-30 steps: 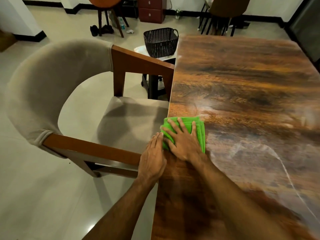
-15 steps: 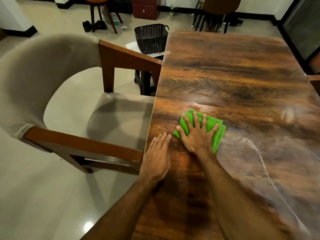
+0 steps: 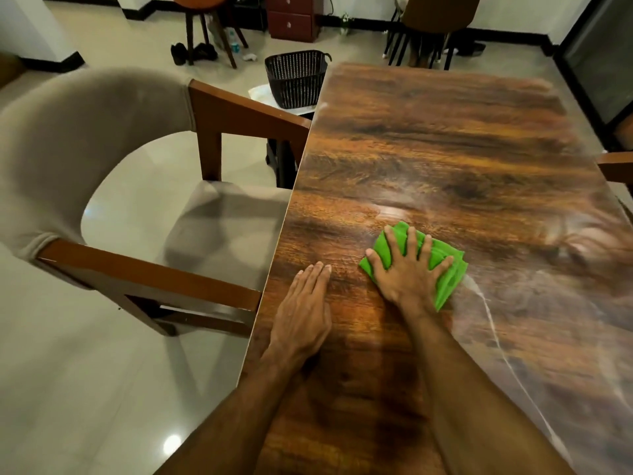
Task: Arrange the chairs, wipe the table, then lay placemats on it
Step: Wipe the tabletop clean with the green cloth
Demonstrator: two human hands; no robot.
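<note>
A folded green cloth (image 3: 448, 272) lies on the glossy wood-grain table (image 3: 445, 149). My right hand (image 3: 409, 272) presses flat on the cloth with its fingers spread. My left hand (image 3: 303, 310) rests flat on the table near its left edge, fingers straight and together, holding nothing. A chair (image 3: 102, 173) with a beige padded back and seat and brown wooden arms stands at the table's left side, its seat partly under the edge. A pale smear line (image 3: 493, 323) runs across the tabletop to the right of the cloth.
A black slatted basket (image 3: 296, 77) sits on a low surface beyond the table's far left corner. Another chair (image 3: 435, 18) stands at the far end, and a wooden chair arm (image 3: 615, 166) shows at the right edge. A red drawer unit (image 3: 291, 17) and a stool (image 3: 202, 25) stand further back.
My right hand has slid the green cloth rightward from the table's left edge toward the middle. My left hand has moved from the edge onto the tabletop.
</note>
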